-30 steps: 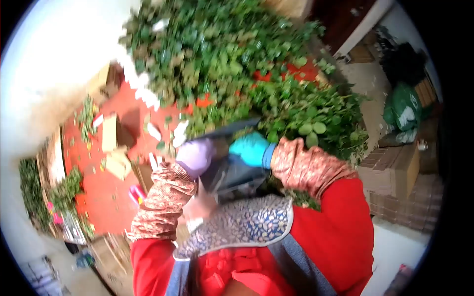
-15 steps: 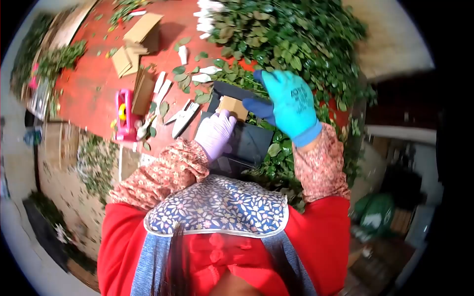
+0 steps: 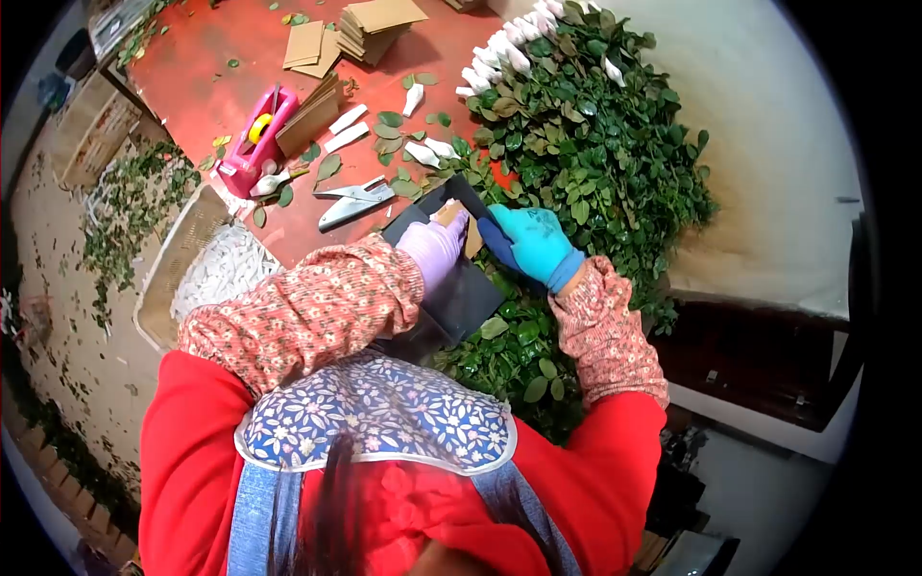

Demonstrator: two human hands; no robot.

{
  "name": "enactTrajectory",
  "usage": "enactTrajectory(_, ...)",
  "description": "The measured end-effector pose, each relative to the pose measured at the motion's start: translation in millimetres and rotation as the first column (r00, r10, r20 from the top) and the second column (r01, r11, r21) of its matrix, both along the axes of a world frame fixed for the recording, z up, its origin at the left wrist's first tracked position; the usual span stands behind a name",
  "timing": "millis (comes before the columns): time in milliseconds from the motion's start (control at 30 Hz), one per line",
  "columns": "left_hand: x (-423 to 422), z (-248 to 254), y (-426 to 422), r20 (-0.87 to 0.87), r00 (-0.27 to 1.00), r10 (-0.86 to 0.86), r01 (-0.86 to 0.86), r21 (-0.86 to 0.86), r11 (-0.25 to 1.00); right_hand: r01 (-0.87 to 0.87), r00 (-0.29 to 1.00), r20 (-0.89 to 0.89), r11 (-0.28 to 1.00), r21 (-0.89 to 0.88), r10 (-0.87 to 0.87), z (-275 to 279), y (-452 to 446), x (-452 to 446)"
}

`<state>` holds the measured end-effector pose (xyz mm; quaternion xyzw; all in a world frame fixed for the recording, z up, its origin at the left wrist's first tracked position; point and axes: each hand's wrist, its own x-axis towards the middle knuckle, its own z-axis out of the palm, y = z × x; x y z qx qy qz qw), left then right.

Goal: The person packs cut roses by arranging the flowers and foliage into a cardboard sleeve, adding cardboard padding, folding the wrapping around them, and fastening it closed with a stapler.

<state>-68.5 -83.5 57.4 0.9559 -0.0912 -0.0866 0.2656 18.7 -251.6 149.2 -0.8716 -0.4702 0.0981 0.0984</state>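
Note:
My left hand (image 3: pixel 432 252), in a thin lilac glove, reaches into a black tray (image 3: pixel 463 302) with its fingers closed on a small brown cardboard piece (image 3: pixel 473 238). My right hand (image 3: pixel 533 242) wears a turquoise glove with dark blue fingers. It is closed at the tray's right side wall, thumb on the inner side beside the cardboard; its other fingertips are partly hidden. Silver-grey pliers-like stapler (image 3: pixel 355 203) lies on the red table just left of the tray. White-wrapped flower heads (image 3: pixel 423 154) lie beyond the tray.
Leafy stems (image 3: pixel 615 163) with white-wrapped heads are heaped at the right. A pink tape dispenser (image 3: pixel 255 144) and cardboard stacks (image 3: pixel 370 31) stand on the red table (image 3: pixel 206 58). At lower left, a basket (image 3: pixel 158 288) holds white pieces.
My right hand has come down and left from above the leaves to the tray's side. My left hand stays at the cardboard. The camera view has shifted and turned.

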Motion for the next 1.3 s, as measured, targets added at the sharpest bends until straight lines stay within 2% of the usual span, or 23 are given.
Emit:
enactTrajectory(33, 3, 24, 2, -0.149, 0.989, 0.004, 0.004, 0.05, 0.999, -0.022, 0.997, 0.074, 0.998, 0.062, 0.017, 2, -1, 2)
enactTrajectory(67, -1, 26, 4, -0.158, 0.987, 0.009, -0.003, 0.041, 0.999, 0.056, 0.997, 0.053, 0.991, 0.119, -0.063, 6, 0, 1)
enactTrajectory(133, -5, 22, 8, 0.023, 0.996, -0.086, 0.084, 0.086, 0.993, 0.028, 0.999, 0.03, 0.998, 0.059, -0.03, 8, 5, -6)
enactTrajectory(200, 3, 9, 8, -0.083, 0.988, -0.132, 0.141, 0.111, 0.984, 0.021, 0.999, 0.048, 1.0, -0.013, -0.021, 11, 11, -21)
enactTrajectory(267, 7, -15, 11, -0.021, 0.932, -0.361, 0.354, 0.259, 0.899, -0.068, 0.985, 0.155, 0.997, -0.021, 0.071, -4, 18, -37)
enactTrajectory(333, 13, 56, 25, -0.395, 0.8, -0.452, 0.558, 0.213, 0.802, -0.044, 0.983, 0.173, 0.992, -0.119, 0.064, -22, 27, -55)
enactTrajectory(367, 7, 16, 41, -0.212, 0.894, -0.394, 0.388, -0.07, 0.919, 0.001, 0.981, 0.193, 0.994, -0.107, 0.019, -28, 29, -65)
enactTrajectory(467, -12, 31, 60, -0.123, 0.958, -0.259, 0.239, -0.16, 0.958, 0.027, 0.975, 0.222, 0.981, -0.191, 0.016, -45, 32, -80)
enactTrajectory(533, -23, 8, 72, 0.182, 0.975, 0.126, -0.014, -0.518, 0.855, 0.011, 0.932, 0.329, 0.892, -0.451, 0.155, -48, 42, -89)
enactTrajectory(600, -36, 2, 80, 0.132, 0.932, 0.337, -0.237, -0.482, 0.844, -0.03, 0.905, 0.365, 0.888, -0.459, 0.219, -43, 46, -93)
enactTrajectory(633, -37, -4, 85, 0.118, 0.934, 0.337, -0.244, -0.477, 0.844, -0.027, 0.913, 0.348, 0.885, -0.465, 0.211, -45, 45, -92)
enactTrajectory(667, -35, -11, 91, -0.213, 0.952, 0.221, -0.305, -0.571, 0.762, -0.02, 0.919, 0.337, 0.88, -0.474, 0.202, -44, 46, -91)
enactTrajectory(700, -30, -14, 98, -0.493, 0.869, 0.046, -0.393, -0.63, 0.67, -0.037, 0.921, 0.311, 0.848, -0.529, 0.235, -38, 50, -89)
enactTrajectory(733, -25, -17, 103, -0.491, 0.87, 0.047, -0.393, -0.632, 0.668, -0.038, 0.919, 0.313, 0.847, -0.531, 0.237, -38, 51, -85)
enactTrajectory(800, -25, -20, 106, -0.529, 0.841, -0.11, -0.421, -0.769, 0.481, -0.12, 0.941, 0.194, 0.81, -0.574, 0.277, -40, 51, -82)
enactTrajectory(833, -24, 3, 112, -0.602, 0.78, -0.169, -0.507, -0.767, 0.393, -0.127, 0.941, 0.186, 0.804, -0.58, 0.283, -39, 51, -82)
enactTrajectory(867, -24, -15, 120, -0.621, 0.75, -0.228, -0.538, -0.773, 0.336, -0.112, 0.93, 0.223, 0.802, -0.587, 0.292, -36, 53, -84)
enactTrajectory(933, -21, -17, 125, -0.527, 0.827, -0.193, -0.362, -0.763, 0.535, -0.098, 0.918, 0.256, 0.798, -0.594, 0.303, -34, 54, -85)
enactTrajectory(1067, -21, -13, 123, -0.508, 0.85, -0.139, -0.361, -0.755, 0.548, -0.082, 0.916, 0.29, 0.836, -0.543, 0.278, -39, 50, -86)
enactTrajectory(1133, -14, -19, 121, -0.508, 0.856, -0.095, -0.423, -0.794, 0.436, -0.075, 0.906, 0.316, 0.842, -0.534, 0.281, -40, 49, -86)
enactTrajectory(1200, -12, -7, 125, -0.453, 0.887, -0.092, -0.352, -0.79, 0.501, -0.092, 0.916, 0.285, 0.838, -0.538, 0.283, -36, 51, -86)
enactTrajectory(1267, -19, 25, 126, -0.279, 0.959, -0.054, -0.103, -0.518, 0.849, -0.088, 0.903, 0.316, 0.844, -0.528, 0.292, -42, 47, -86)
enactTrajectory(1300, -20, 23, 124, -0.213, 0.975, -0.063, -0.046, -0.471, 0.881, -0.092, 0.886, 0.347, 0.85, -0.519, 0.308, -44, 46, -87)
